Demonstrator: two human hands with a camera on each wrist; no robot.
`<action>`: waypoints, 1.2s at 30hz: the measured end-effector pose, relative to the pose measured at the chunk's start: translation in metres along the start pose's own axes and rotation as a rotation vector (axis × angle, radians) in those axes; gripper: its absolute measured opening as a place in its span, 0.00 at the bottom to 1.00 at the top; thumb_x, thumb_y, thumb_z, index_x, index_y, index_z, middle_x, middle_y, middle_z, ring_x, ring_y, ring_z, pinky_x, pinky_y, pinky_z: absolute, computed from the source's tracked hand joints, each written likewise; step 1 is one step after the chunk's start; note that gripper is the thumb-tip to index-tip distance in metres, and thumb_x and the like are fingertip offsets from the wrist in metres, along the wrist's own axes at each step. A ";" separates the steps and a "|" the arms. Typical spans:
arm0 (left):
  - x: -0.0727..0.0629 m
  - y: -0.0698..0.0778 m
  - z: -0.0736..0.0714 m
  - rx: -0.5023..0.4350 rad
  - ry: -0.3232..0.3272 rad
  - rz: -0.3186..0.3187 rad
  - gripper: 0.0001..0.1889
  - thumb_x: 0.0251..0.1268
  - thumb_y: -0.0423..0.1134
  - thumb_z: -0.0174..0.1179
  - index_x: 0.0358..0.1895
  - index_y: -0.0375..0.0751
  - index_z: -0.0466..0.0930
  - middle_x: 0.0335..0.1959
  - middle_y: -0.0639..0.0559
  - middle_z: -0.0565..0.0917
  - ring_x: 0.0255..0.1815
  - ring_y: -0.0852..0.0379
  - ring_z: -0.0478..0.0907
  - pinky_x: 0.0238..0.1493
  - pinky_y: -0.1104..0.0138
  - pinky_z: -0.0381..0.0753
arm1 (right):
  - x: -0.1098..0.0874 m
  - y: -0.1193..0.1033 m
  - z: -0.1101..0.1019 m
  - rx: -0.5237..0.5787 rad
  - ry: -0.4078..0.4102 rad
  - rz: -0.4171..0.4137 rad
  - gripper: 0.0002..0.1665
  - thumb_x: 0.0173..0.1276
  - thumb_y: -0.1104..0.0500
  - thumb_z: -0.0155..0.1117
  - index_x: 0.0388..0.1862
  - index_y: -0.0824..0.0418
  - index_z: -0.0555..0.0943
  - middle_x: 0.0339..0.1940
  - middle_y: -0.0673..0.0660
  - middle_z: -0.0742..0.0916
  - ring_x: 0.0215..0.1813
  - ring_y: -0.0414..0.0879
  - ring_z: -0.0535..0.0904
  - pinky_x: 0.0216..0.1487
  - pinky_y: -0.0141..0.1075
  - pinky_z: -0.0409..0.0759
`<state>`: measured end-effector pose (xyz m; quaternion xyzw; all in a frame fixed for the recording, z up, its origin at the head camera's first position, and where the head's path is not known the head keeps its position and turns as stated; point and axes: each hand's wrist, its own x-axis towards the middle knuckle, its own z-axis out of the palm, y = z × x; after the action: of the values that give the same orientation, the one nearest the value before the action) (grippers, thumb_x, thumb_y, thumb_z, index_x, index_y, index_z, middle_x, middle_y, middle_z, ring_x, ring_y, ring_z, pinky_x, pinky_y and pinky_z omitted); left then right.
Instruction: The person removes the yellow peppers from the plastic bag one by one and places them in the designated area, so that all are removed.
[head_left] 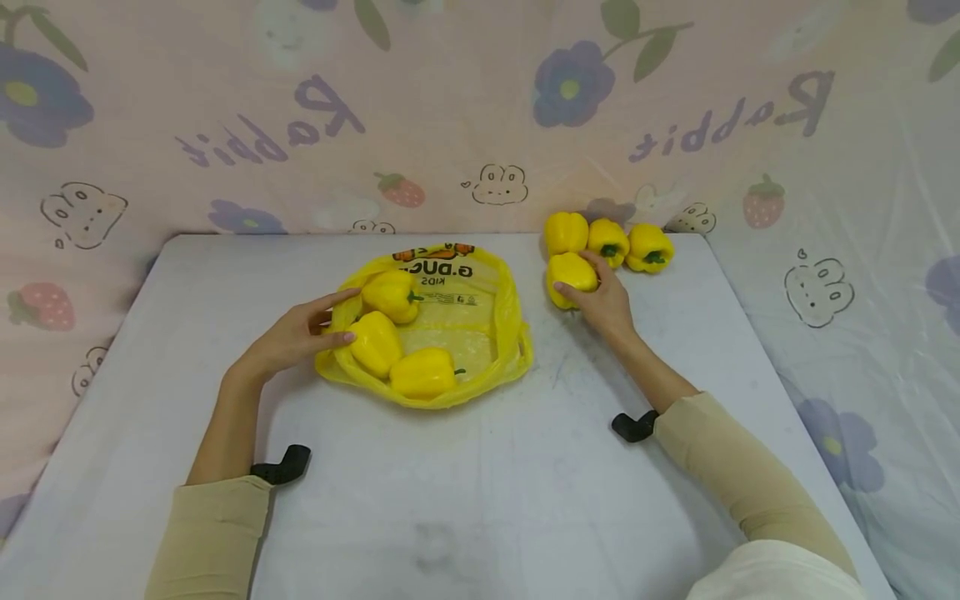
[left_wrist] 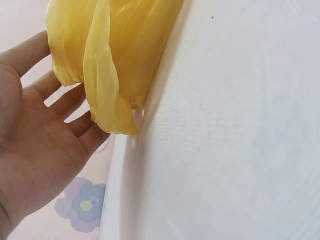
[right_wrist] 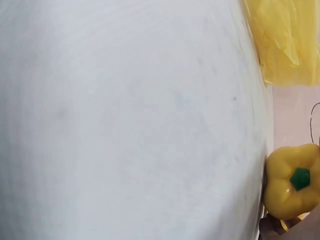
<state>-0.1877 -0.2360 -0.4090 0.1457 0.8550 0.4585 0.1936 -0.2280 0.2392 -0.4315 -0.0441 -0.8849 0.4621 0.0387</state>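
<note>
Currently | left hand (head_left: 294,335) spread against crinkled plastic bag (head_left: 468,333) | right hand (head_left: 609,304) pinching glossy, lobed pepper (head_left: 570,275)

Left hand (left_wrist: 42,142): palm exposed, fingers extended to the left side of a yellow plastic bag (left_wrist: 132,45), tips partly hidden. Bag rests on white worktop (left_wrist: 225,130); flower-printed cloth (left_wrist: 80,206) beyond far edge.
</note>
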 end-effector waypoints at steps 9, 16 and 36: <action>0.001 -0.002 0.001 0.023 0.017 -0.009 0.38 0.68 0.51 0.63 0.78 0.54 0.58 0.79 0.39 0.55 0.73 0.29 0.57 0.69 0.35 0.59 | 0.000 -0.002 -0.002 0.039 0.036 -0.039 0.46 0.62 0.44 0.74 0.75 0.52 0.66 0.71 0.57 0.74 0.69 0.53 0.68 0.69 0.49 0.67; 0.001 -0.003 0.002 0.014 0.016 -0.006 0.38 0.68 0.53 0.63 0.78 0.54 0.59 0.79 0.41 0.54 0.74 0.30 0.57 0.70 0.36 0.59 | 0.001 -0.007 -0.007 0.132 0.098 -0.149 0.43 0.63 0.49 0.74 0.73 0.60 0.68 0.71 0.60 0.74 0.71 0.54 0.67 0.74 0.43 0.63; -0.001 -0.003 0.002 0.029 0.015 0.000 0.38 0.68 0.52 0.62 0.78 0.54 0.58 0.79 0.39 0.55 0.73 0.29 0.57 0.69 0.35 0.58 | -0.036 -0.072 -0.011 0.297 -0.024 -0.366 0.36 0.62 0.69 0.71 0.68 0.72 0.70 0.69 0.64 0.74 0.72 0.55 0.66 0.76 0.46 0.61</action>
<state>-0.1861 -0.2365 -0.4124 0.1452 0.8630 0.4471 0.1849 -0.1940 0.2027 -0.3672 0.1290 -0.8007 0.5732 0.1174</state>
